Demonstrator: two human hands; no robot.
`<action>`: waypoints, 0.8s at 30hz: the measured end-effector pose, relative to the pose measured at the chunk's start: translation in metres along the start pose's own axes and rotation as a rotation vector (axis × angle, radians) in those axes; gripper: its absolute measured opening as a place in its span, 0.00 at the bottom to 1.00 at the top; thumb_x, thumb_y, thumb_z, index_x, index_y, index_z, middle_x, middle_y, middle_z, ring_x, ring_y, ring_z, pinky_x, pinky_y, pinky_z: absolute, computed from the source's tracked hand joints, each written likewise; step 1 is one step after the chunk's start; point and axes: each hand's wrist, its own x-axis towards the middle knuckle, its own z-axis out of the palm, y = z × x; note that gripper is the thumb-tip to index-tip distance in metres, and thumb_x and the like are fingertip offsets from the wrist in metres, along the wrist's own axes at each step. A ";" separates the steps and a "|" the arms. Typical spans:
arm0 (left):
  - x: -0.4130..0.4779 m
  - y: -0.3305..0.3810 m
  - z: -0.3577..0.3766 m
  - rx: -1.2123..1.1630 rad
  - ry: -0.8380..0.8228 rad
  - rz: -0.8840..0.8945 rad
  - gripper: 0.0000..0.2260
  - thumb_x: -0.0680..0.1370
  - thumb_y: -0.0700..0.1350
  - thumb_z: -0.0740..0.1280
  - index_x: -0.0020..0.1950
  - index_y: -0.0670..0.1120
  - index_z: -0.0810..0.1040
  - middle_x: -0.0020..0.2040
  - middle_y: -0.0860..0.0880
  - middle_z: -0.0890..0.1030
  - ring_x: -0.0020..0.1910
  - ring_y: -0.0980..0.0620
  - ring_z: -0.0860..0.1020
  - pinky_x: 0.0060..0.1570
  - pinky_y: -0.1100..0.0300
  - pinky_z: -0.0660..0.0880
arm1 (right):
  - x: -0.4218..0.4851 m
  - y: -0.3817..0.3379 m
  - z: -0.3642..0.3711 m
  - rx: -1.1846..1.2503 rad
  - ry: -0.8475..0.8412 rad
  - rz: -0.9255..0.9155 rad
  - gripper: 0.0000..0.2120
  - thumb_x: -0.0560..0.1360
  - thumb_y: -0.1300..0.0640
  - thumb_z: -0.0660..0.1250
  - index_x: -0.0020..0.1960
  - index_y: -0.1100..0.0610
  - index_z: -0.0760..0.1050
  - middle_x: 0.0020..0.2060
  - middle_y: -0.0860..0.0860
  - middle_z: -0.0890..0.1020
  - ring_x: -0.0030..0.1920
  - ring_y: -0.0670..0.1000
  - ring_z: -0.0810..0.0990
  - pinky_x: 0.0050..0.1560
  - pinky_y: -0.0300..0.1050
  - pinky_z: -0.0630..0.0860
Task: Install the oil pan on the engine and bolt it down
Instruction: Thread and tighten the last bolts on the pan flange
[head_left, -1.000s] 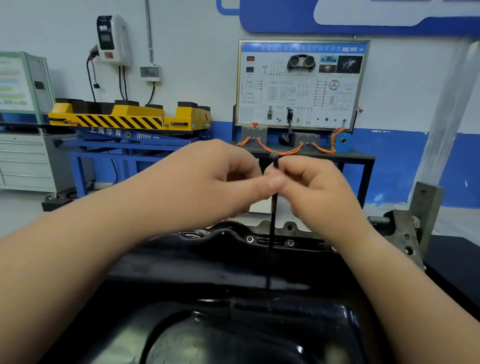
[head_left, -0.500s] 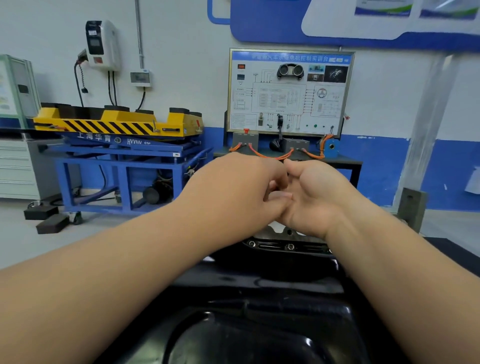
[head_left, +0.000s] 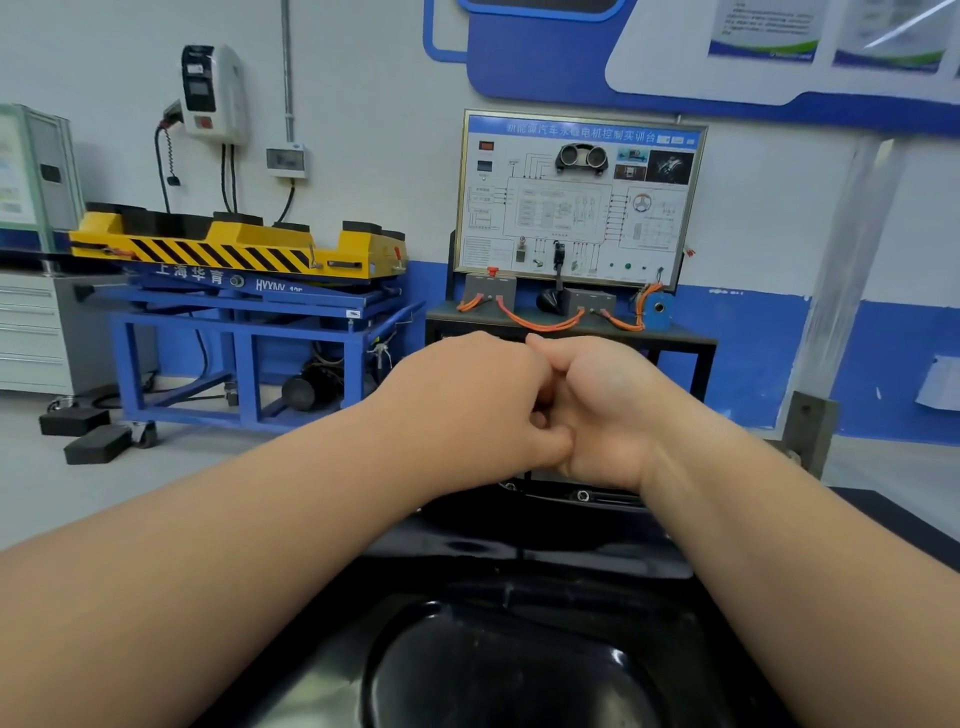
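Left hand (head_left: 467, 400): reaches forward from the lower left, knuckles up, fingers curled under and thumb tip pressed against the other hand
Right hand (head_left: 602, 410): comes in from the lower right, back of the hand toward the camera, fingers folded in against the left hand
Fingers: both sets are curled tight and touching each other; whatever they grip is hidden between them, so I cannot tell what they hold
Oil pan (head_left: 519, 665): glossy black, directly below the forearms, with the hands over its far rim; a bolt head (head_left: 583, 496) shows on that rim just under the right hand
Change: a second ago a thin black rod stood upright between the fingertips above the rim; the hands now sit lower and closer together and cover it, and the view has tipped upward
Room: grey floor (head_left: 52, 493), white and blue wall; a yellow and black striped lift table (head_left: 234, 249) on a blue frame at left, a wall charger (head_left: 213, 93) above it, and a wiring training board (head_left: 576, 197) with orange cables (head_left: 540, 322) behind the hands
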 end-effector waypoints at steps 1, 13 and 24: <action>0.000 0.000 0.000 0.029 -0.008 0.003 0.12 0.72 0.56 0.61 0.36 0.49 0.75 0.30 0.52 0.75 0.30 0.56 0.72 0.31 0.59 0.71 | 0.000 0.000 0.001 -0.006 -0.013 0.004 0.08 0.81 0.50 0.55 0.51 0.54 0.68 0.31 0.51 0.66 0.26 0.48 0.66 0.33 0.40 0.63; -0.003 -0.004 0.008 0.314 0.012 0.148 0.09 0.80 0.49 0.54 0.54 0.50 0.72 0.39 0.53 0.65 0.39 0.48 0.70 0.26 0.59 0.56 | 0.001 -0.002 0.002 0.071 -0.057 0.031 0.10 0.80 0.49 0.53 0.47 0.54 0.67 0.31 0.46 0.65 0.31 0.46 0.61 0.38 0.41 0.64; -0.024 -0.064 -0.015 -0.354 0.334 -0.075 0.09 0.78 0.49 0.61 0.41 0.47 0.76 0.28 0.52 0.77 0.26 0.59 0.76 0.33 0.57 0.75 | -0.011 -0.008 0.007 -0.161 -0.100 -0.170 0.17 0.82 0.52 0.53 0.39 0.57 0.69 0.38 0.59 0.84 0.31 0.57 0.83 0.29 0.43 0.78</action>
